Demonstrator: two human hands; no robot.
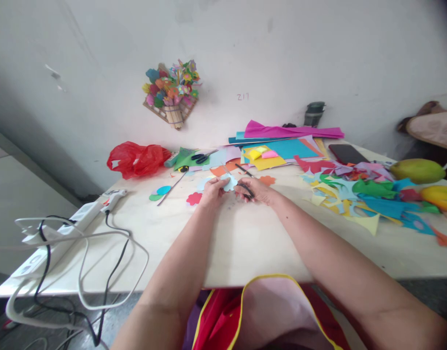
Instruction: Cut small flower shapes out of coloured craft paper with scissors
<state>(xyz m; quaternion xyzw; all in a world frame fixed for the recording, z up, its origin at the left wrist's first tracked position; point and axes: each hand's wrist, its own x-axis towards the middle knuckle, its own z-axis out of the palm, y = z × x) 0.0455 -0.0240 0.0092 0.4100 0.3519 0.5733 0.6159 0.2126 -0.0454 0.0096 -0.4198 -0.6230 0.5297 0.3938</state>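
My left hand (215,191) pinches a small light-blue paper piece (229,183) with a scalloped edge, above the middle of the table. On its right, my right hand (255,190) is closed round the black handles of a pair of scissors (248,190), whose blades reach up beside the light-blue paper. A red paper flower (194,198) lies just left of my left hand. Beyond my right hand is an orange paper flower (267,180). A dark pen-like stick (244,170) rests behind the hands.
Paper scraps (369,194) and two yellow-green fruits lie at the right, near a phone (347,154). Coloured sheets (281,148) are stacked at the back. A red plastic bag (135,159), black scissors (203,156), a glue gun (114,198) and a cabled power strip (77,218) occupy the left.
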